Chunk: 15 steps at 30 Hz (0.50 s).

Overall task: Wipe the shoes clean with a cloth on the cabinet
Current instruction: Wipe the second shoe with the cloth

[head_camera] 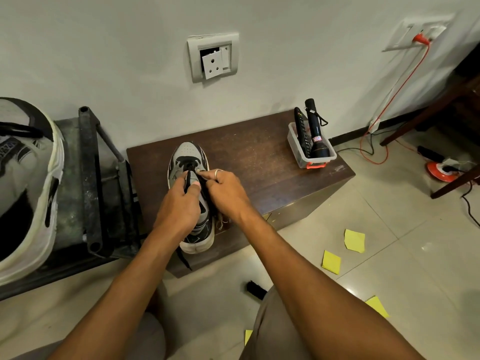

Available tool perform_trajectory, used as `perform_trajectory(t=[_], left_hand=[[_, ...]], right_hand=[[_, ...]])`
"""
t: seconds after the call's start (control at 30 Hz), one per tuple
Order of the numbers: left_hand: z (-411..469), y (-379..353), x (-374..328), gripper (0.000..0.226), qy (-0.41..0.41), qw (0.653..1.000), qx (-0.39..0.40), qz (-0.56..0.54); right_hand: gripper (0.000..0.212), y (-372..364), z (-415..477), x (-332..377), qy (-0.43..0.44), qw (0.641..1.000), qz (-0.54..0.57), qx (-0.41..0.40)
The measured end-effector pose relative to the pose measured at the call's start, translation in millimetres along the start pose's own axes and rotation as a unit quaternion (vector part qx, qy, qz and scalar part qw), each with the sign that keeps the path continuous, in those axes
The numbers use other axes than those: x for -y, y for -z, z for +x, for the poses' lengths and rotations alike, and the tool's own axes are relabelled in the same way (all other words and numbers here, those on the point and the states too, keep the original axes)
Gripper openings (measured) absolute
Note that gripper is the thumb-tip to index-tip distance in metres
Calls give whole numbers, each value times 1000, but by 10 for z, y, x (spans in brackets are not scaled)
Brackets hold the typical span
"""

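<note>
A grey, black and white sneaker point(187, 154) stands on the dark brown cabinet point(259, 157), toe toward the wall, heel at the front edge. My left hand point(179, 203) pinches a black shoelace point(189, 179) over the tongue. My right hand point(226, 189), a ring on one finger, pinches the lace area beside it. A lace end point(184, 259) hangs over the cabinet's front. A bit of frayed cloth point(222, 222) shows under my right wrist. A second matching sneaker point(28, 183) lies on a dark stand at the left.
A clear plastic bin point(309, 149) with a black torch and a remote stands at the cabinet's back right. A black brush point(255, 288) and yellow paper pieces point(354, 240) lie on the tiled floor. Red cables and a cable reel point(441, 171) lie at right. Wall socket point(213, 57) above.
</note>
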<state>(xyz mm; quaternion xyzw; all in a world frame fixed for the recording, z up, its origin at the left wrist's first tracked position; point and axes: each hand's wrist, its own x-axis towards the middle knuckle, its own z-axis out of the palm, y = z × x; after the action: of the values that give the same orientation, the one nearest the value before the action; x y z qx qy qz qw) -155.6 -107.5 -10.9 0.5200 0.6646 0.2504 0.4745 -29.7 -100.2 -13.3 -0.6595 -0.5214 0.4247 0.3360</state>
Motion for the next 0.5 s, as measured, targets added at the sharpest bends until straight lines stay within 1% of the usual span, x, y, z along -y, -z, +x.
perform_trajectory(t=[0.1, 0.17, 0.27, 0.33, 0.37, 0.43, 0.5], left_hand=[[-19, -8, -26, 59, -6, 1000, -8, 3], [-24, -31, -30, 54, -5, 1000, -14, 7], [-25, -27, -4, 53, -6, 1000, -14, -1], [-20, -12, 23, 59, -9, 1000, -11, -5], [-16, -5, 22, 60, -5, 1000, -11, -7], [-9, -12, 20, 49, -6, 1000, -12, -8], [-11, -11, 10, 41, -9, 1000, -16, -10]], right_hand=[[38, 162, -137, -35, -34, 998, 28, 48], [39, 248, -216, -65, -53, 995, 39, 77], [41, 388, -182, -46, -68, 993, 18, 100], [36, 453, -79, -3, -63, 995, 7, 83], [34, 447, -27, 25, -52, 997, 10, 55], [38, 320, 53, 62, -24, 1000, 6, -1], [44, 99, 71, 79, 11, 999, -42, 0]])
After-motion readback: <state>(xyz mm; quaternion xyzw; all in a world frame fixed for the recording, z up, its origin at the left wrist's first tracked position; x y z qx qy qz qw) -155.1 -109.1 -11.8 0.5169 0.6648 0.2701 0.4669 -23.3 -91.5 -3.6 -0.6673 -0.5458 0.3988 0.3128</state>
